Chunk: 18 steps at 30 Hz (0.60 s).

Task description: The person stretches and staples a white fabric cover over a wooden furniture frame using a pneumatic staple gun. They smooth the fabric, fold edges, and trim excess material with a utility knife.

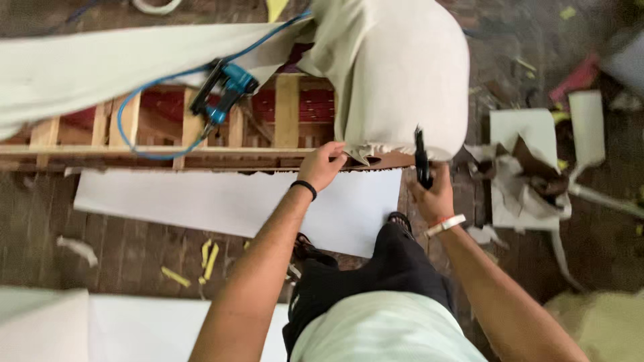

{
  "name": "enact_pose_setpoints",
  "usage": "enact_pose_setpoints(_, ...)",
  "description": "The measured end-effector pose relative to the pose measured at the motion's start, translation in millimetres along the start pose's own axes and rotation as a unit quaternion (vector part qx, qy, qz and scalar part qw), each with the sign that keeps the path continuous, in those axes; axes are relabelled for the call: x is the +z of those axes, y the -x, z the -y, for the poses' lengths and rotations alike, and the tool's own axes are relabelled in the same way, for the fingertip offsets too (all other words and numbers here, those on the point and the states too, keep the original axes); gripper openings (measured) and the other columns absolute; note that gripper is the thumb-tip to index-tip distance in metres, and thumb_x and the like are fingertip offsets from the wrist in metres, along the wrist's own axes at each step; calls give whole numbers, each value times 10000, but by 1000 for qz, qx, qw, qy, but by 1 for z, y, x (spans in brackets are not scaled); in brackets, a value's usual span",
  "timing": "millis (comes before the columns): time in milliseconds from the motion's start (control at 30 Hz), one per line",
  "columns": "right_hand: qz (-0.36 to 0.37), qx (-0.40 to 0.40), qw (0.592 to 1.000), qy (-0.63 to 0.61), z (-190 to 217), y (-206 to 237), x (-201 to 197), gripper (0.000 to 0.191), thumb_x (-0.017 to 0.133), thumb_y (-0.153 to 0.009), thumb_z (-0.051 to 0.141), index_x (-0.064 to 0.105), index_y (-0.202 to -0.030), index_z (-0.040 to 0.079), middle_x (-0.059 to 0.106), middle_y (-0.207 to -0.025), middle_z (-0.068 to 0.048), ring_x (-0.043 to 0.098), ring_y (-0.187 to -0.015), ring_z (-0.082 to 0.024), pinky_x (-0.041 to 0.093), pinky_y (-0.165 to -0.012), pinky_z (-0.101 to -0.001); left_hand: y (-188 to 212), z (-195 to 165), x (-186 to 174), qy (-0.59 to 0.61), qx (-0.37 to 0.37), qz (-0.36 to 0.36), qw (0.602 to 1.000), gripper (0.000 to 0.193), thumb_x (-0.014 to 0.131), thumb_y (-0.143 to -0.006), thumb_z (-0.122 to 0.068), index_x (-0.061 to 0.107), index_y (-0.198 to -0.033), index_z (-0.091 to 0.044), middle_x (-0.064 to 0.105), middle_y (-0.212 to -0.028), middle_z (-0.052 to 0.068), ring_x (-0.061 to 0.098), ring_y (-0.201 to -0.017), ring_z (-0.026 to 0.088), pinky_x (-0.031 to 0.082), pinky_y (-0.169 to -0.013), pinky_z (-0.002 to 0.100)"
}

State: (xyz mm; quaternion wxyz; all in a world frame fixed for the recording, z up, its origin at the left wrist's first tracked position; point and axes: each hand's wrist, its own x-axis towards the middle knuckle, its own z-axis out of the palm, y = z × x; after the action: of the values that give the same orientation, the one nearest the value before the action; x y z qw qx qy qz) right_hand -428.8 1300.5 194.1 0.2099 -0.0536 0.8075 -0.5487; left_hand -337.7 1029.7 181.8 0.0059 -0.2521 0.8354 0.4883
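My left hand [323,165] pinches the lower edge of beige fabric [396,74] that covers the padded arm of a wooden sofa frame [288,110]. My right hand [435,196] is closed around a black-handled tool [422,159], held upright just below the fabric-covered arm. A teal pneumatic stapler [225,90] with a blue air hose [144,151] rests on the frame's slats, to the left of both hands.
A white sheet [201,201] lies on the wooden floor under the frame. Fabric and foam scraps [530,167] pile up at the right. Yellow offcuts [208,258] litter the floor. More white sheet [121,325] lies at bottom left.
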Motion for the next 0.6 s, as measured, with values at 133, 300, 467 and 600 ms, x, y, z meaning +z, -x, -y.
enact_pose_setpoints(133,-6,11,1000,-3,-23,63,-16,521,666,-868,14,471,-1351,15,608,-802,-90,574,-631,-168,470,-531,-313,-6,-8,30,-13,82,11,996,603,700,-934,-339,485,-1472,-173,526,-1508,122,533,-1357,309,473,-1092,443)
enact_pose_setpoints(300,17,74,996,-37,-47,74,-15,599,691,-853,1,400,-1377,22,701,-902,-107,669,-706,-168,554,-599,-317,-18,-7,47,-49,125,14,991,735,697,-939,-354,356,-1579,-235,211,-1688,140,288,-1541,345,395,-1186,476)
enact_pose_setpoints(467,60,53,993,-92,-76,60,9,620,690,-880,11,354,-1401,25,735,-953,-127,697,-761,-159,595,-682,-323,-57,12,59,-35,104,21,994,931,696,-950,-316,104,-1651,-159,35,-1713,182,130,-1578,365,255,-1222,515)
enact_pose_setpoints(600,59,-4,993,-102,-83,47,31,615,700,-893,28,378,-1417,7,740,-943,-125,653,-760,-154,559,-696,-319,-70,41,71,-43,124,-28,991,1012,729,-874,-310,91,-1624,-76,90,-1697,218,161,-1568,378,267,-1240,484)
